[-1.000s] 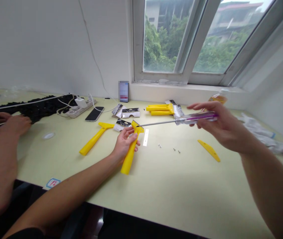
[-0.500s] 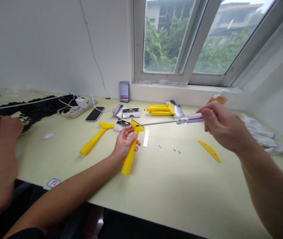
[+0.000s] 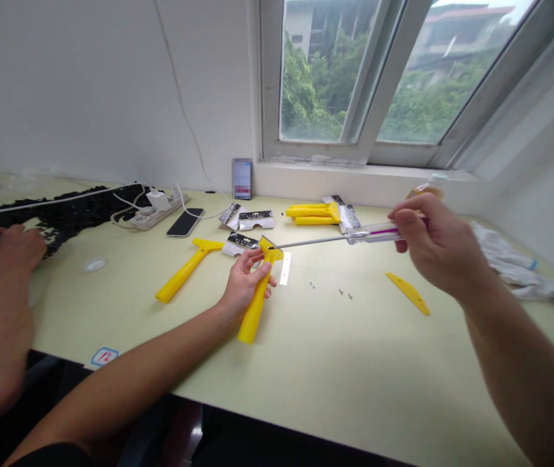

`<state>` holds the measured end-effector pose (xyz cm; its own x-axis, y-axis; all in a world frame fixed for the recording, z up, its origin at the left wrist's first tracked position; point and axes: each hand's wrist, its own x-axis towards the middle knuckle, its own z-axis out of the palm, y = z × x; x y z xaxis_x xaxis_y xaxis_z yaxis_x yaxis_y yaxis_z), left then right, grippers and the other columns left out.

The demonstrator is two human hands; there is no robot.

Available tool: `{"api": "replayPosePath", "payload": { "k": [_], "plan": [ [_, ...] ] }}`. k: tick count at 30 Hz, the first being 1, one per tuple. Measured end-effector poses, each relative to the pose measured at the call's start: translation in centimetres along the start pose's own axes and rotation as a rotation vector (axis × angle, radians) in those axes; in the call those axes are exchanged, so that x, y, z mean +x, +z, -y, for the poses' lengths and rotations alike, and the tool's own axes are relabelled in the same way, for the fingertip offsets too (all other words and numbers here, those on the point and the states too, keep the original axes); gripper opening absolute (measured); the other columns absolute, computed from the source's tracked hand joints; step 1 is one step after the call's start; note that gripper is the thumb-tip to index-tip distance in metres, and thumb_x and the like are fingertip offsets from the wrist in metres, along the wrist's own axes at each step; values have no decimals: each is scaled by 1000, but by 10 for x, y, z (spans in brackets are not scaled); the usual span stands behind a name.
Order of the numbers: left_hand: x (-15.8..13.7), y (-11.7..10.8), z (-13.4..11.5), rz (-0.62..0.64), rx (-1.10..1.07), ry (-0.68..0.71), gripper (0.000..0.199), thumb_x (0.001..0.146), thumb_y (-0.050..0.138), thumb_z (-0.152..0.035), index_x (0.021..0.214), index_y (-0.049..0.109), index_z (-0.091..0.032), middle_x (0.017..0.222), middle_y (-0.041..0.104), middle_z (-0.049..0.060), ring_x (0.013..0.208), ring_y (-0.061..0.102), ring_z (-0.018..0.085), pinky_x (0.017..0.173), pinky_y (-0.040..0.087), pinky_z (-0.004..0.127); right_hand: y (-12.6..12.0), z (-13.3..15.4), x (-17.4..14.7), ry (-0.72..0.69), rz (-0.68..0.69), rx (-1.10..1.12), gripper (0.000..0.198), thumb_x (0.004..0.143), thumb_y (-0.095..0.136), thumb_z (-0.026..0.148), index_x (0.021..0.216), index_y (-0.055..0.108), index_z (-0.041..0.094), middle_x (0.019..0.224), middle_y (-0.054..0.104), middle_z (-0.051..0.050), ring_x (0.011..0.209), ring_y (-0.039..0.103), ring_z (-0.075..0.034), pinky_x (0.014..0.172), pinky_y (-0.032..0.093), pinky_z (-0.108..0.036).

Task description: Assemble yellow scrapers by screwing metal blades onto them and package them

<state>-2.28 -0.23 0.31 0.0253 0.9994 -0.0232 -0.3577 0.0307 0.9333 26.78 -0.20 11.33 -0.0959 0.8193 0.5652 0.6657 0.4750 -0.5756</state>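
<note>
My left hand (image 3: 245, 285) is closed around a yellow scraper handle (image 3: 253, 316), near its wide head. In my right hand (image 3: 427, 243) is a screwdriver (image 3: 372, 233) with a clear handle, fingers wrapped round it. The long shaft points left, and its tip meets the scraper's head. Beside the head lies a flat pale blade (image 3: 285, 268) with small holes. Two small nuts (image 3: 313, 284) and two screws (image 3: 345, 294) rest on the table to the right. Farther right is a yellow cover piece (image 3: 408, 293). Another yellow scraper (image 3: 185, 275) lies to the left.
Behind are several yellow scrapers (image 3: 313, 213), small packets (image 3: 256, 220), a dark phone (image 3: 186, 222) and an upright phone (image 3: 242, 178). A power strip (image 3: 160, 211) stands near black pieces (image 3: 87, 204). At left, another person's hands (image 3: 12, 253) work. White gloves (image 3: 505, 259) lie right.
The scraper's head has tilted slightly in my left hand, and my right hand has shifted a little with the screwdriver. Its tip remains at the head.
</note>
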Motion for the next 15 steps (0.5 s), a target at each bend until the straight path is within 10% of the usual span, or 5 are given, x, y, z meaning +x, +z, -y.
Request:
{"api": "replayPosePath", "payload": {
  "k": [4,8,12,15],
  "plan": [
    [1,-1,0,-14,-37,-12,44,69,79,-29,103,52,-20,116,54,6,53,62,8,37,44,20,-2,-2,0,-33,218,128,40,86,57,48,120,46,32,104,65,-5,74,64,-21,64,54,-36],
    [1,-1,-2,-16,-47,-7,46,68,80,-30,102,52,-20,113,56,5,53,61,8,36,43,20,-2,0,0,51,49,-74,28,89,52,51,104,56,27,68,60,-1,57,59,-20,56,51,-37],
    [1,0,-2,-27,-50,-15,46,68,80,-29,103,51,-20,111,55,4,53,61,8,37,43,19,1,-5,1,-74,194,133,45,85,60,46,125,43,34,108,65,-5,88,66,-24,71,55,-39],
    [1,0,-1,-18,-43,0,44,70,78,-29,103,50,-20,114,54,5,54,61,8,37,43,19,4,-10,2,-53,114,90,40,88,57,45,124,46,32,93,68,-4,76,67,-23,64,54,-38]
  ]
}}
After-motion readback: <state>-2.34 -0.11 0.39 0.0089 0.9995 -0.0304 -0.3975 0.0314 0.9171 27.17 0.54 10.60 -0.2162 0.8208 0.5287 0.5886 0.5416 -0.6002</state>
